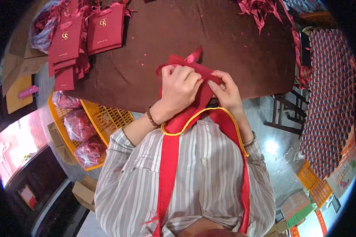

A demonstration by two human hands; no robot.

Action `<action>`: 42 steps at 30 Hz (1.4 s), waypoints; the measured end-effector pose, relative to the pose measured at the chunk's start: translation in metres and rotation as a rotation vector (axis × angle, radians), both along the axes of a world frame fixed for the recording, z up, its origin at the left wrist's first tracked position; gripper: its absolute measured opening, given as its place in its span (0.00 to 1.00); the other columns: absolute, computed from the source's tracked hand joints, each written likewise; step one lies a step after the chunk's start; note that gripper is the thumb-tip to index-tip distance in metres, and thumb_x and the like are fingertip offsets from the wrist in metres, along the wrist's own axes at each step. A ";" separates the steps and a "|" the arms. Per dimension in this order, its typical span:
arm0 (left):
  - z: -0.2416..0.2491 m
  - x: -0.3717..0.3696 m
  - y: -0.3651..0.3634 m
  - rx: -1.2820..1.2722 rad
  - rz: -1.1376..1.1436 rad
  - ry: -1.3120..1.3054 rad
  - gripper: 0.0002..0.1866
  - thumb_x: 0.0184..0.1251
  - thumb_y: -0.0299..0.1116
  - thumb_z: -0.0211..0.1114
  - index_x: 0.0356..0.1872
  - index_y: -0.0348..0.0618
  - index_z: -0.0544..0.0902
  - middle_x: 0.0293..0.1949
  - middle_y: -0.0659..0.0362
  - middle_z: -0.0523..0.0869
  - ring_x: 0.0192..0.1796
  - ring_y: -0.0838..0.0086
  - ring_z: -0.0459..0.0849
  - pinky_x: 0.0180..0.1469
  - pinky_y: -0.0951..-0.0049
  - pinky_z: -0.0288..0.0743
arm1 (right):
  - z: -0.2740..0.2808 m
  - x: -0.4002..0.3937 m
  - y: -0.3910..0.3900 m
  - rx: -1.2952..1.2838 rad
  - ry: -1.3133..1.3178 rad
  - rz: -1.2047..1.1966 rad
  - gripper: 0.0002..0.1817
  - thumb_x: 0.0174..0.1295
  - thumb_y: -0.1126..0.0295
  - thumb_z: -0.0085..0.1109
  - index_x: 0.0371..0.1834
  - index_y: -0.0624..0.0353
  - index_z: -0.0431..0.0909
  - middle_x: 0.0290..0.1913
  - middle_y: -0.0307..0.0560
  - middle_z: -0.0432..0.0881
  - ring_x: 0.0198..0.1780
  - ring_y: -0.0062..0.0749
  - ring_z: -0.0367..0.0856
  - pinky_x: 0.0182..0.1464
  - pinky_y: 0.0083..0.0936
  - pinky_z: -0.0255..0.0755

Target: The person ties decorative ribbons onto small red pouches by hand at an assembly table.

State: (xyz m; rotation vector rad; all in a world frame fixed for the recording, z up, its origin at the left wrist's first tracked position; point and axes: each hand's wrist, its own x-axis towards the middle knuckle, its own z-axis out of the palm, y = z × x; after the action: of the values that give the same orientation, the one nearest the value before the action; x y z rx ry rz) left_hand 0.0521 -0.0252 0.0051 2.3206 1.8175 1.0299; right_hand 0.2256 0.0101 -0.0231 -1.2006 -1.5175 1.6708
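Over the near edge of the cloth-covered table, both my hands hold a dark red gift bag (204, 96), folded and partly hidden behind my fingers. A shiny red ribbon (194, 55) sticks out at its far side. My left hand (180, 85), with a beaded bracelet at the wrist, is closed with its fingers curled over the bag's upper part. The thumb and fingers of my right hand (228, 89) pinch the bag's right edge. Just below hangs my red apron (170, 170) with yellow trim.
A brown cloth covers the table (146, 87). Finished-looking red gift bags (67, 41) are piled at left, and loose ribbons (261, 12) lie at the far right. Yellow crates (108, 122) with plastic-wrapped bundles (78, 124) stand lower left. At right is a sheet of many small round items (330, 98).
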 end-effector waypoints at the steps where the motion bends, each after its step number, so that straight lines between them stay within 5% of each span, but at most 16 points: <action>1: -0.003 -0.002 0.000 -0.005 0.000 0.014 0.08 0.48 0.29 0.68 0.30 0.47 0.79 0.29 0.63 0.78 0.34 0.71 0.77 0.43 0.65 0.60 | 0.002 -0.001 -0.002 -0.003 0.001 -0.003 0.12 0.61 0.75 0.56 0.47 0.65 0.73 0.53 0.42 0.70 0.43 0.17 0.73 0.39 0.12 0.70; 10: 0.018 -0.011 0.013 0.082 -0.019 -0.030 0.04 0.53 0.35 0.64 0.27 0.49 0.80 0.32 0.65 0.76 0.37 0.70 0.73 0.41 0.64 0.57 | 0.016 -0.008 -0.006 0.426 -0.190 0.021 0.12 0.56 0.78 0.59 0.44 0.62 0.76 0.49 0.47 0.74 0.48 0.30 0.76 0.47 0.21 0.71; 18: 0.048 -0.047 0.067 -0.857 -0.351 0.018 0.13 0.56 0.42 0.60 0.32 0.44 0.84 0.33 0.53 0.84 0.40 0.58 0.81 0.42 0.61 0.71 | 0.019 -0.021 -0.008 0.575 -0.253 -0.011 0.11 0.54 0.79 0.60 0.41 0.59 0.78 0.47 0.49 0.75 0.48 0.40 0.77 0.47 0.27 0.72; 20: 0.044 -0.047 0.077 -0.883 -0.387 -0.012 0.14 0.55 0.42 0.59 0.32 0.41 0.84 0.32 0.50 0.84 0.37 0.55 0.82 0.41 0.61 0.74 | 0.020 -0.023 -0.008 0.572 -0.237 -0.001 0.10 0.54 0.79 0.59 0.41 0.60 0.78 0.46 0.49 0.75 0.47 0.40 0.77 0.47 0.27 0.72; 26: 0.040 -0.039 0.094 -1.111 -0.522 -0.059 0.12 0.49 0.37 0.61 0.28 0.37 0.84 0.25 0.49 0.83 0.30 0.61 0.82 0.35 0.65 0.72 | 0.021 -0.021 -0.004 0.540 -0.218 0.032 0.11 0.54 0.79 0.59 0.41 0.60 0.78 0.47 0.49 0.75 0.47 0.40 0.77 0.48 0.27 0.72; 30: 0.027 -0.034 0.092 -1.134 -0.386 -0.122 0.12 0.48 0.36 0.63 0.26 0.35 0.83 0.21 0.50 0.82 0.26 0.66 0.80 0.32 0.67 0.71 | 0.015 -0.014 0.004 0.511 -0.198 0.082 0.11 0.55 0.78 0.59 0.43 0.62 0.77 0.48 0.49 0.75 0.48 0.36 0.76 0.48 0.25 0.71; 42: 0.007 -0.039 0.102 -1.040 -0.323 -0.482 0.09 0.59 0.32 0.62 0.29 0.35 0.82 0.24 0.62 0.82 0.29 0.80 0.76 0.35 0.74 0.69 | 0.018 -0.012 0.015 0.291 -0.065 0.225 0.10 0.57 0.76 0.58 0.42 0.65 0.76 0.45 0.45 0.75 0.44 0.26 0.75 0.45 0.19 0.69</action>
State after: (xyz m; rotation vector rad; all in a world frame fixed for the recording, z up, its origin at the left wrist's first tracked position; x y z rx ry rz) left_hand 0.0134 0.0764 0.0124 1.4750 1.2479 0.3663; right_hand 0.2134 0.0248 -0.0049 -0.9669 -1.9188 1.4912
